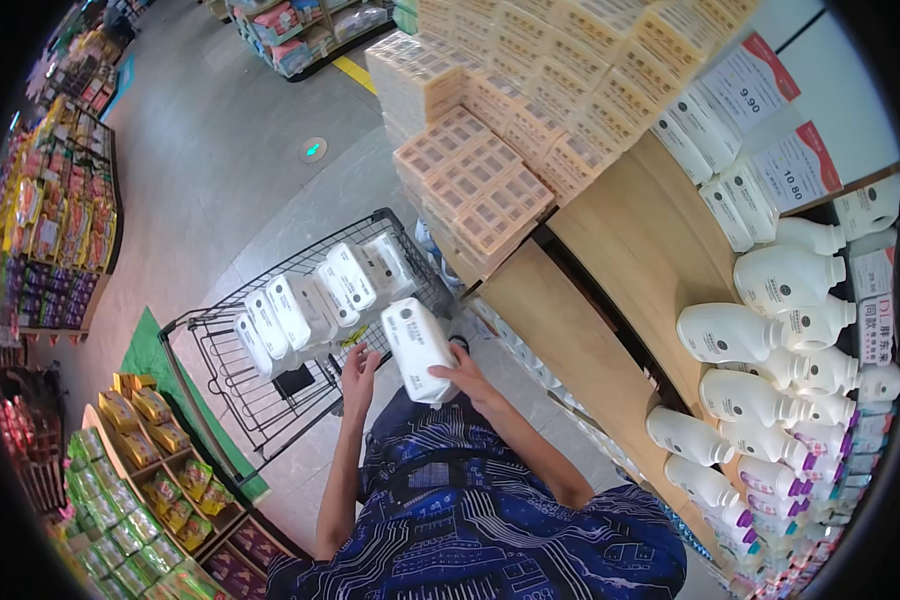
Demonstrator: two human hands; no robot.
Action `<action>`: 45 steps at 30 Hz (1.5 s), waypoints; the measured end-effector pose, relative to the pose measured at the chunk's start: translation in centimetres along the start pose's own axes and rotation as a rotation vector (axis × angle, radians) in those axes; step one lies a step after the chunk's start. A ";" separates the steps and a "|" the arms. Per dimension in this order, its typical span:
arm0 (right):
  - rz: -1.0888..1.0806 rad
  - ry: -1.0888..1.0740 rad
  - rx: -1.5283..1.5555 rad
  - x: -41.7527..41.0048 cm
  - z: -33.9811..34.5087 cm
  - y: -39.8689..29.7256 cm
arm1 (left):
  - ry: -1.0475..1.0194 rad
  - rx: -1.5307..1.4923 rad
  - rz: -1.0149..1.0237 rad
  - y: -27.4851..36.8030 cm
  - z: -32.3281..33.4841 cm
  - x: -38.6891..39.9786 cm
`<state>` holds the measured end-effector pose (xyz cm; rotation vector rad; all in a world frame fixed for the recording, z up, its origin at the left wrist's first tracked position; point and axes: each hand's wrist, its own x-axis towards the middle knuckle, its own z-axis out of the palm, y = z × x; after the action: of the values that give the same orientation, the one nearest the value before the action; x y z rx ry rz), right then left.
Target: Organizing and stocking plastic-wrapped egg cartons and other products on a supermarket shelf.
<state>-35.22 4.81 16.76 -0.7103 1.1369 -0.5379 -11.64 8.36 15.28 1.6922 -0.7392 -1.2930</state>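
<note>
My right hand (461, 379) grips a white soft-wrapped pack (418, 349) by its lower right side, in front of my body. The pack bears small dark print and tilts slightly. To its left, my left hand (360, 371) is raised with fingers apart, holding nothing, close to the near side of a black wire shopping cart (225, 405). Several similar white packs (300, 311) stand in a row inside the cart. A black flat panel (294, 381) shows on the cart's wire.
Cartons (487, 180) in clear film are stacked at the upper right. A wooden display shelf (637, 217) holds white bottles (727, 334) and several white packs (742, 202). Snack shelves (67, 202) line the left, and a divided wooden stand (172, 480) is at lower left.
</note>
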 end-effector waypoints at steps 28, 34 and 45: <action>0.062 0.303 0.416 -9.7 -4.9 4.8 | -0.090 1.164 0.009 -9.5 3.1 4.0; 0.026 0.290 0.320 -10.7 -11.7 4.1 | -0.066 1.213 -0.011 -10.8 5.1 1.8; -0.154 0.410 0.347 -15.6 -23.0 -1.5 | -0.054 1.291 0.048 -12.4 9.7 -1.9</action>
<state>-62.14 9.57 21.86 -0.3936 1.3281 -1.0176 -21.96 12.97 4.18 2.5491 -1.8769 -0.7938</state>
